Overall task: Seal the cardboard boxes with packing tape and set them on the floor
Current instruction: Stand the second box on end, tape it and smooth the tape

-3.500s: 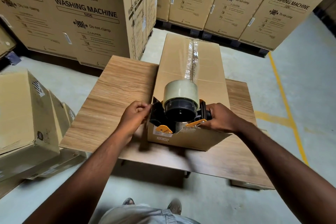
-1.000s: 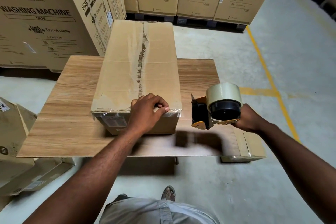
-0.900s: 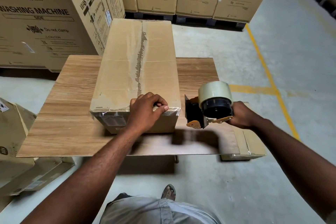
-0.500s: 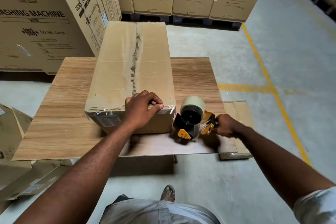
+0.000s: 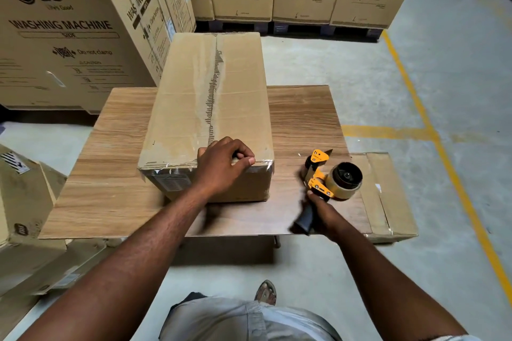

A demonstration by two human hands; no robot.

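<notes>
Head view looks down on a wood-grain table [image 5: 110,202] standing on a grey concrete floor [image 5: 360,86]. One box [image 5: 199,91] lies on the table, left of centre, its long side running away from the person. Its flaps are closed. The centre seam [image 5: 212,91] shows a ragged strip of exposed fluting, and clear tape [image 5: 166,171] lies wrinkled along the near top edge. The left hand [image 5: 221,169] sits on that near edge and grips the box, fingers curled onto the top and thumb along the front. The right hand [image 5: 324,216] is closed round the black handle of a yellow dispenser [image 5: 318,183], right of the box and apart from it. The dispenser is low at the table's right side with its roll [image 5: 346,178] turned outward. The frame is blurred there, so contact with the table cannot be confirmed. Tall cartons [image 5: 63,36] printed "LG washing machine" stand at the left and in a row across the back, the back row on dark pallets [image 5: 299,28]. A yellow line [image 5: 415,91] is painted on the floor at the right, with a branch running toward the table. A second box [image 5: 388,194], closed, lies on the floor at the table's right edge, partly beneath it. A stack [image 5: 25,196] of further boxes stands against the table's left side. A sandalled foot [image 5: 266,292] shows on the floor near the table's front edge.
</notes>
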